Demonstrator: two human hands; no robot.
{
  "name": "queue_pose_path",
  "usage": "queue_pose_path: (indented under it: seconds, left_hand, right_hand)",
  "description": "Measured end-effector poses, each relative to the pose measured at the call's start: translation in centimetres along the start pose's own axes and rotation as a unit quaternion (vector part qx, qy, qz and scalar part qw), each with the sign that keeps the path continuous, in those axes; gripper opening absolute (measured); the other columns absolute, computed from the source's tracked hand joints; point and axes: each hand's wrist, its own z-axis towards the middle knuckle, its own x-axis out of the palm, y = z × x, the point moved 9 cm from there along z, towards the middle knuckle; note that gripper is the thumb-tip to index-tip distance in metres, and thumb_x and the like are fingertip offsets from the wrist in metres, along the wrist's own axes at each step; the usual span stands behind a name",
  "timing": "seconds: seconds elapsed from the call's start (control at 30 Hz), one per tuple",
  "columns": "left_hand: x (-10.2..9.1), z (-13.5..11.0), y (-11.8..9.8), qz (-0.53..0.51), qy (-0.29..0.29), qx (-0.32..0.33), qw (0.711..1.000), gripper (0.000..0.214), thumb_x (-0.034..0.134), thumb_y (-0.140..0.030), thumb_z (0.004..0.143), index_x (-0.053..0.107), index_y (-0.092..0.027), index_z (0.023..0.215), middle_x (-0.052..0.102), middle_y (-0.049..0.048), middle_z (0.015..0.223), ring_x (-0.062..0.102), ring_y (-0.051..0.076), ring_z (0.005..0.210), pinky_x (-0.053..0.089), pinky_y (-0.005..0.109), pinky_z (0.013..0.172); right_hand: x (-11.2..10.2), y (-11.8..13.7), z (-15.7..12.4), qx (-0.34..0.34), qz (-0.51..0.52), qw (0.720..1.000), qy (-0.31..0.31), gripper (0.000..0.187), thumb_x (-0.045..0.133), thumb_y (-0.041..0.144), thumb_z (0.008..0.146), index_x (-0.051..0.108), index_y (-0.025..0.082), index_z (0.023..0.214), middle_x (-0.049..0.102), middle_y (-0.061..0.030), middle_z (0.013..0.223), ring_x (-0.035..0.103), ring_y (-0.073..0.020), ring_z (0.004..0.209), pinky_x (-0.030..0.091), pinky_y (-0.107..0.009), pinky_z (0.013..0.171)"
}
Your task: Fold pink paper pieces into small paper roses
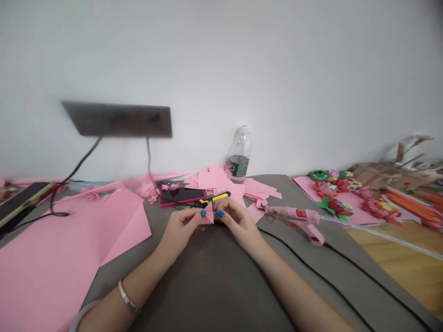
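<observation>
Our left hand [182, 226] and right hand [238, 222] grip a small pink paper piece [208, 216]. It sits between them, pinched firmly from both sides.

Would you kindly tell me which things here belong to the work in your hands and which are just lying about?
Part of the work: left hand, right hand, small folded pink paper, loose pink paper squares, pink hot glue gun.
Lying about: smartphone in a red case, plastic water bottle.

Two hands [182, 226] [238, 222], one glue gun [292, 214], one bottle [238, 154], one phone [182, 196]
</observation>
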Motion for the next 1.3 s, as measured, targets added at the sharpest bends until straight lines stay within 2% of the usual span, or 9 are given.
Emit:
queue_pose_path:
  seconds: [0.13, 0.2, 0.37, 0.5, 0.7, 0.83, 1.07, 1.3]
  left_hand:
    - [-0.3, 0.0, -1.6, 0.067, -0.016, 0.067, 0.995, 0.031, 0.063, -0.043, 0.082, 0.077, -0.016, 0.073, 0.069, 0.0056, 0.078, 0.058, 0.015, 0.065, 0.048, 0.022, 0.052]
    - [-0.2, 0.0, -2.0, 0.071, -0.013, 0.080, 0.994, 0.032, 0.063, -0.042, 0.082, 0.074, -0.015, 0.068, 0.063, 0.0041, 0.072, 0.055, 0.014, 0.062, 0.045, 0.022, 0.051]
    - [0.0, 0.1, -1.5, 0.052, 0.003, 0.044, 0.998, 0.033, 0.063, -0.043, 0.080, 0.072, -0.014, 0.067, 0.060, 0.0012, 0.062, 0.053, 0.014, 0.059, 0.044, 0.023, 0.058]
    - [0.0, 0.0, -1.2, 0.044, -0.001, 0.025, 0.999, 0.032, 0.065, -0.042, 0.078, 0.072, -0.014, 0.063, 0.064, 0.0021, 0.060, 0.055, 0.016, 0.061, 0.043, 0.024, 0.060]
    - [0.0, -0.1, -0.6, 0.026, -0.001, 0.003, 1.000, 0.032, 0.066, -0.043, 0.078, 0.075, -0.014, 0.066, 0.067, 0.0035, 0.060, 0.057, 0.017, 0.060, 0.043, 0.026, 0.061]
    - [0.2, -0.1, -0.8, 0.030, 0.011, 0.010, 0.999, 0.035, 0.064, -0.046, 0.079, 0.074, -0.014, 0.066, 0.065, 0.0032, 0.060, 0.055, 0.017, 0.061, 0.042, 0.026, 0.062]
    - [0.3, 0.0, -1.3, 0.056, 0.020, 0.052, 0.997, 0.035, 0.059, -0.042, 0.085, 0.067, -0.015, 0.064, 0.060, 0.0017, 0.065, 0.052, 0.016, 0.066, 0.038, 0.024, 0.063]
    - [0.2, 0.1, -0.7, 0.035, 0.017, 0.025, 0.999, 0.034, 0.062, -0.044, 0.082, 0.070, -0.015, 0.067, 0.062, 0.0015, 0.062, 0.052, 0.016, 0.063, 0.039, 0.025, 0.061]
  right_hand:
    - [0.3, -1.4, -0.1, 0.053, -0.012, 0.998, 0.009, 0.025, 0.067, 0.042, 0.082, 0.056, 0.020, 0.082, 0.055, -0.0005, 0.077, 0.053, -0.0149, 0.069, 0.041, -0.027, 0.062]
    - [0.3, -1.8, -0.1, 0.070, -0.017, 0.997, 0.016, 0.025, 0.069, 0.042, 0.081, 0.058, 0.019, 0.082, 0.056, -0.0002, 0.076, 0.053, -0.0144, 0.068, 0.041, -0.027, 0.062]
    - [0.2, -2.0, 0.0, 0.089, -0.020, 0.995, 0.030, 0.030, 0.068, 0.047, 0.080, 0.060, 0.018, 0.076, 0.057, 0.0002, 0.071, 0.051, -0.0138, 0.064, 0.040, -0.026, 0.060]
    - [0.2, -2.0, 0.1, 0.093, -0.012, 0.995, 0.036, 0.031, 0.069, 0.048, 0.078, 0.060, 0.018, 0.073, 0.058, 0.0003, 0.070, 0.052, -0.0139, 0.064, 0.041, -0.027, 0.061]
    - [0.2, -2.2, 0.1, 0.095, -0.008, 0.995, 0.038, 0.029, 0.071, 0.046, 0.076, 0.061, 0.019, 0.075, 0.061, -0.0003, 0.072, 0.055, -0.0147, 0.065, 0.042, -0.027, 0.062]
    - [0.3, -2.2, 0.0, 0.089, -0.010, 0.995, 0.042, 0.030, 0.068, 0.047, 0.079, 0.060, 0.019, 0.076, 0.061, -0.0011, 0.074, 0.056, -0.0156, 0.067, 0.043, -0.028, 0.064]
    - [0.4, -1.5, -0.1, 0.070, -0.041, 0.995, 0.057, 0.029, 0.064, 0.046, 0.084, 0.059, 0.019, 0.074, 0.055, 0.0006, 0.071, 0.049, -0.0135, 0.064, 0.038, -0.026, 0.060]
    - [0.4, -1.5, 0.0, 0.069, -0.038, 0.995, 0.055, 0.032, 0.065, 0.048, 0.082, 0.060, 0.018, 0.073, 0.058, 0.0004, 0.069, 0.051, -0.0138, 0.064, 0.039, -0.025, 0.059]
